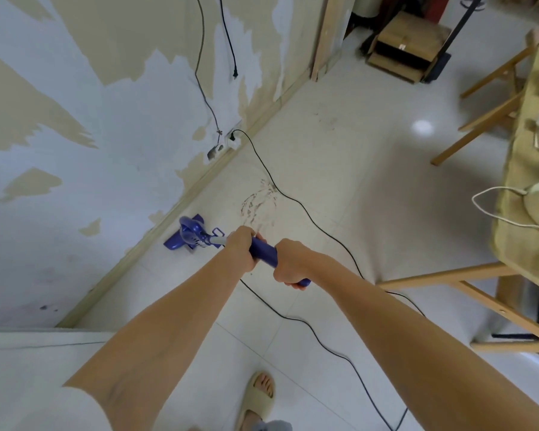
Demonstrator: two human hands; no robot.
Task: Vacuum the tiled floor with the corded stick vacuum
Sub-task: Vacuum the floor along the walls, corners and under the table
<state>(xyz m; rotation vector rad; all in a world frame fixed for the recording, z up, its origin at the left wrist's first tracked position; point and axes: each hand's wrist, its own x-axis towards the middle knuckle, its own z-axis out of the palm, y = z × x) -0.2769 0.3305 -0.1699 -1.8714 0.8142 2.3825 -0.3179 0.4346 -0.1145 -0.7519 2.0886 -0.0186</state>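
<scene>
The purple stick vacuum (191, 234) has its floor head down on the white tiles, close to the skirting board at the wall. My left hand (242, 246) grips the purple handle at its forward end. My right hand (290, 261) grips the same handle at its rear end, nearer to me. A patch of dark debris (259, 200) lies scattered on the tiles just beyond the hands. The black power cord (296, 200) runs from a wall socket (233, 141) across the floor and loops back under my arms.
A wooden folding table (467, 286) with a yellowish cloth stands at the right, its legs reaching onto the floor. A cardboard box (408, 46) sits at the back. My foot in a beige slipper (258, 396) is near the cord. The peeling wall (106, 119) runs along the left.
</scene>
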